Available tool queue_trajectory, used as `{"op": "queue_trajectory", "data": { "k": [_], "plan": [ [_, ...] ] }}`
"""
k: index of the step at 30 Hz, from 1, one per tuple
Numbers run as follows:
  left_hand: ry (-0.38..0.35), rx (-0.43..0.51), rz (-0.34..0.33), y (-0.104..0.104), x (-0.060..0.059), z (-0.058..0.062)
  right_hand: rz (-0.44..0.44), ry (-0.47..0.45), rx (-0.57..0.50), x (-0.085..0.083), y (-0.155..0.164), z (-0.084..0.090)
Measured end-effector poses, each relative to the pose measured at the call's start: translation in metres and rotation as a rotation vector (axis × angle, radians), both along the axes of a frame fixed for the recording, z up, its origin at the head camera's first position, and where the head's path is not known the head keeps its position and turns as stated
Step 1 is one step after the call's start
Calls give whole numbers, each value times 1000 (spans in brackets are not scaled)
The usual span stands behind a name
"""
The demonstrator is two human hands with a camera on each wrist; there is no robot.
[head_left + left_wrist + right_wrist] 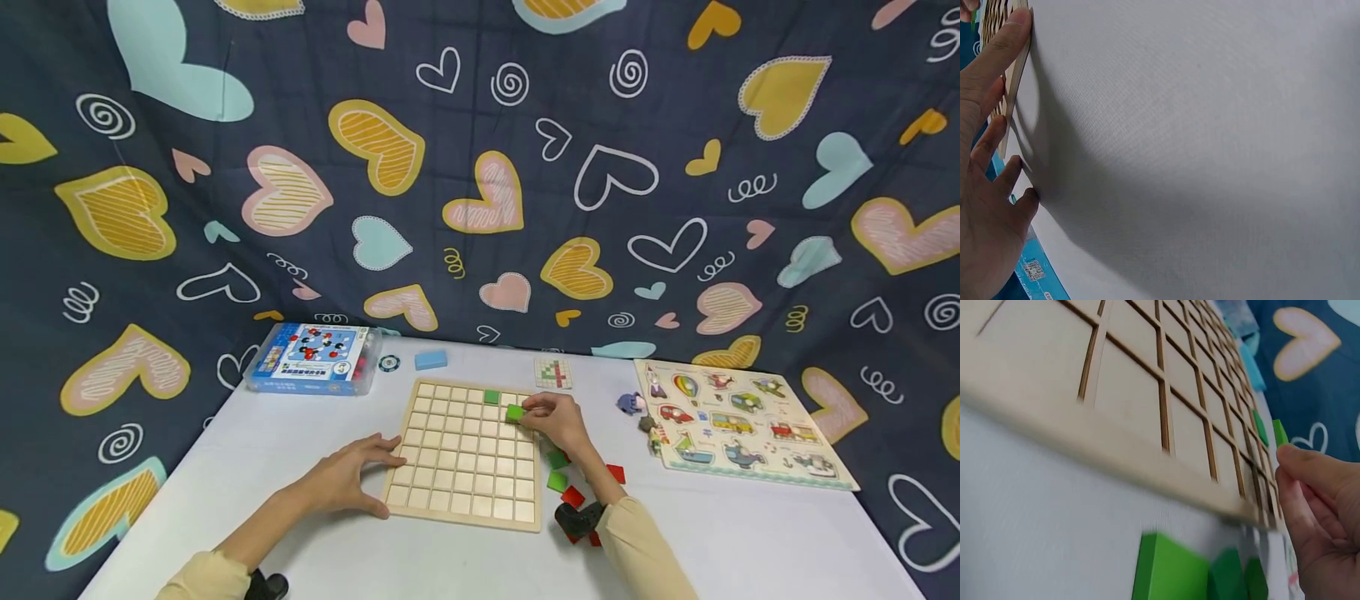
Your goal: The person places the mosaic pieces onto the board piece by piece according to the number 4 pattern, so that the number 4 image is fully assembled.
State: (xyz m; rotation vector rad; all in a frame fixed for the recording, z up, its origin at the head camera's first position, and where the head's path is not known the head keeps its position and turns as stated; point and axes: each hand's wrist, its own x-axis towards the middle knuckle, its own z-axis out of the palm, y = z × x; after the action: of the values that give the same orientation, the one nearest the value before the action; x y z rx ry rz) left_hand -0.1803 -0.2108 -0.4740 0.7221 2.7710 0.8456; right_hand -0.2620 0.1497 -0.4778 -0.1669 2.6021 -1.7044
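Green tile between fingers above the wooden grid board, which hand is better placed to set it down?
Probably the right hand: it pinches the green tile over the wooden grid board, while the left hand touches the board's left edge.

On the table [420, 571], middle — board [463, 522]; at its left edge, left hand [348, 475]; over its right edge, near the far corner, right hand [557, 419] with held tile [514, 414]; on its far row, left of that, second tile [491, 397]; right of the board, loose tiles [557, 482]; toward the back, left to right — case [311, 358], disc [389, 363], block [431, 360], card [552, 373]; farther right, figures [630, 403], then puzzle [742, 446] just beside; behind everything, cloth [525, 275].
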Motion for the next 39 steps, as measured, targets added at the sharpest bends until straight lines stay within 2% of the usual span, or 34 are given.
{"op": "queue_trajectory", "data": {
  "k": [5, 12, 19, 26, 35, 39],
  "plan": [
    [0, 0, 11, 0, -1, 0, 37, 54, 28, -7, -19, 0],
    [10, 12, -7, -1, 2, -2, 110, 141, 110, -10, -39, -5],
    [1, 11, -4, 0, 2, 0, 102, 179, 134, -16, -52, -6],
    [-6, 21, -10, -1, 4, 2, 121, 131, 91, -18, -59, -5],
    [-10, 10, -10, -1, 2, 1, 136, 140, 36, -15, -65, -5],
    [-28, 14, -5, -1, 2, 1, 131, 80, -1, -12, -55, -2]
  ]
}}
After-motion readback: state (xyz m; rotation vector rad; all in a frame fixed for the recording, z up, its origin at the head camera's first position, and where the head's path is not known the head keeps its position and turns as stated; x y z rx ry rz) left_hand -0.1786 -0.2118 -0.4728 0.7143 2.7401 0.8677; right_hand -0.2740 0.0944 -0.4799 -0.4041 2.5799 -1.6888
